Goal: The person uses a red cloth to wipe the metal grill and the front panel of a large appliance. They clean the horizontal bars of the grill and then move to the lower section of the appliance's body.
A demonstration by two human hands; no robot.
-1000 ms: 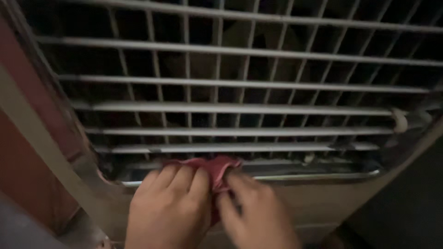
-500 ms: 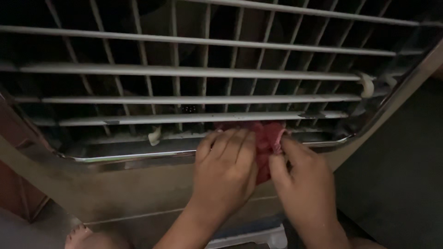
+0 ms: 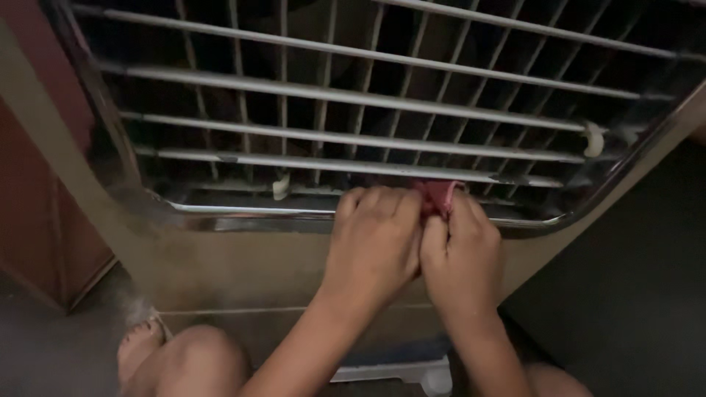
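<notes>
Both hands are bunched up close together at the bottom edge of the big cooler grille (image 3: pixel 368 95). The left hand (image 3: pixel 375 246) and the right hand (image 3: pixel 463 254) are curled tight around a small red cloth (image 3: pixel 437 197), and only a bit of it pokes out on top, right against the lowest white bar (image 3: pixel 294 163). The shiny rim (image 3: pixel 243 212) under the bars looks partly wiped, I think. There are still dusty dark patches in the left corner and a little white clip (image 3: pixel 280 185) hanging there. The upper bars look like they are not cleaned yet
</notes>
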